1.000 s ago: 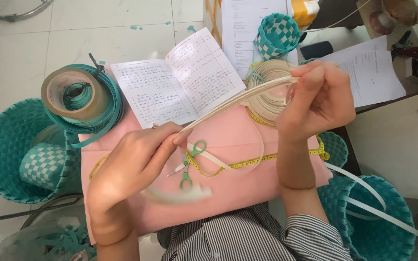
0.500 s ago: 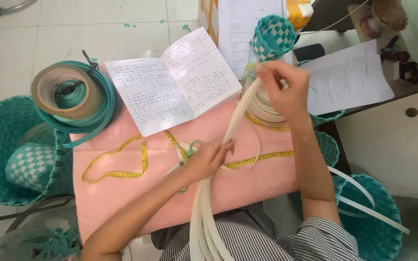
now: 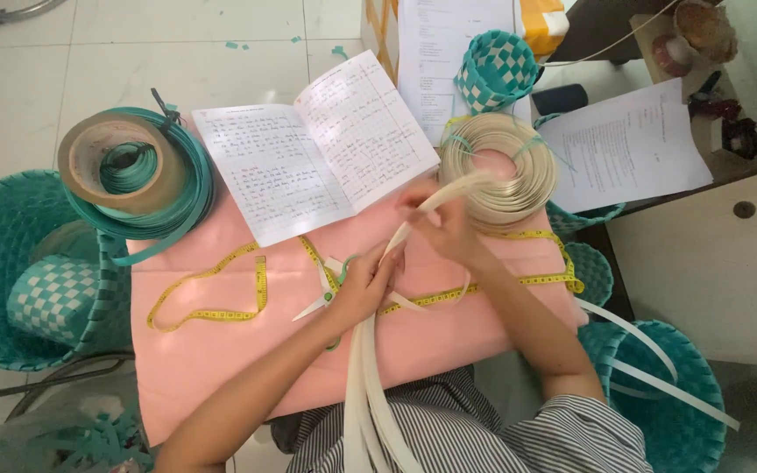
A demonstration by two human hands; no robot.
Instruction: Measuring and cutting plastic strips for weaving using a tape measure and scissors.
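Lowered since the earlier frame, the right hand [image 3: 449, 229] is closed on cream strips [image 3: 370, 385] near the coil [image 3: 501, 166]; the bundle is pinched by the left hand [image 3: 363, 285] beside scissors [image 3: 321, 293], apparently kept aligned, trailing lapward.

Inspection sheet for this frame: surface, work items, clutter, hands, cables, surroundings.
Surface: pink board on the lap, mostly covered.
Job's things: cream strips run from the cream coil through both hands; scissors with green handles under the left hand.
Clutter: open notebook, yellow tape measure, teal strip coil, printed sheets.
Grippers: left hand closed on the strips; right hand pinches a strip near the coil.
Cables: thin cord at top right.
Surroundings: teal woven baskets on both sides, tiled floor.
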